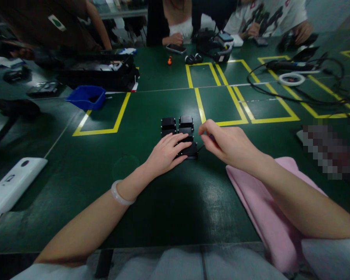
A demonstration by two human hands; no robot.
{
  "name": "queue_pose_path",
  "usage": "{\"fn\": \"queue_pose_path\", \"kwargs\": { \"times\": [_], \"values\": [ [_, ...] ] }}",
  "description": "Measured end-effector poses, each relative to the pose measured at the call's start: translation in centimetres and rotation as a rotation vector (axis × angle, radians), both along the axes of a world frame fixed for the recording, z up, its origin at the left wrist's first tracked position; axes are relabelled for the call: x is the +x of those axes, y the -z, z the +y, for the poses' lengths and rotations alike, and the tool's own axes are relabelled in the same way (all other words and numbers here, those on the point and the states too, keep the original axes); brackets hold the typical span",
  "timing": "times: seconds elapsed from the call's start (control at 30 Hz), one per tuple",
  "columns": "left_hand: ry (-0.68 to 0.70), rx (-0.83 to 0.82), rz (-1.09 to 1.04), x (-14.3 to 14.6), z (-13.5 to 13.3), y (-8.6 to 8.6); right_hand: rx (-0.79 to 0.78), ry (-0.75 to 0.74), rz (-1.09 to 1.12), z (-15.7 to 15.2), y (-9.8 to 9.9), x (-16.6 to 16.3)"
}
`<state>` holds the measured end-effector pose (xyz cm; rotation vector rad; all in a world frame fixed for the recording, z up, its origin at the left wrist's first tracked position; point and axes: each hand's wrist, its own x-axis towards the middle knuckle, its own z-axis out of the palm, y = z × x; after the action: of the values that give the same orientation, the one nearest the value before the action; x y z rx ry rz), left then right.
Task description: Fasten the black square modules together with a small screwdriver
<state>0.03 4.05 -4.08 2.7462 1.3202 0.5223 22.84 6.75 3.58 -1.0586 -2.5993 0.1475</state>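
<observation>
Several small black box-shaped parts point(186, 121) with silvery screw-like points at their edges stand in two close columns on the green table. My left hand point(166, 152) lies over the nearer ones, fingers stretched and touching their tops, and hides part of them. Just right of the parts, my right hand point(224, 142) is closed in a pinch. A thin dark tool point(201, 148) sticks out below its fingers toward the right edge of the nearest black part. Most of that tool is hidden in the hand, so its kind does not show.
A pink cloth point(258, 194) lies under my right forearm. At left are a white device point(16, 184) and a blue bin point(87, 97), with a black tray point(99, 74) behind. Black cables point(297, 91) loop at right. Other people sit across the table.
</observation>
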Motion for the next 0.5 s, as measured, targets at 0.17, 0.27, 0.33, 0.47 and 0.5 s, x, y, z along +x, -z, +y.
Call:
{"fn": "queue_pose_path", "kwargs": {
  "times": [0.17,0.27,0.33,0.47,0.5],
  "values": [
    [0.004,0.001,-0.008,0.00,0.00,0.01,-0.009,-0.003,-0.030,0.05,-0.03,0.04],
    [0.003,0.001,-0.009,-0.01,-0.01,-0.01,-0.014,0.012,-0.042,0.05,-0.02,-0.04],
    [0.003,0.003,-0.005,-0.03,0.01,0.00,-0.027,0.019,-0.029,0.01,-0.03,-0.08],
    [0.002,0.010,0.006,-0.03,0.02,0.01,-0.028,-0.003,0.008,-0.03,-0.05,-0.01],
    [0.001,0.009,0.004,-0.03,0.01,0.00,-0.023,-0.009,0.005,-0.01,-0.05,0.03]
  ]
}}
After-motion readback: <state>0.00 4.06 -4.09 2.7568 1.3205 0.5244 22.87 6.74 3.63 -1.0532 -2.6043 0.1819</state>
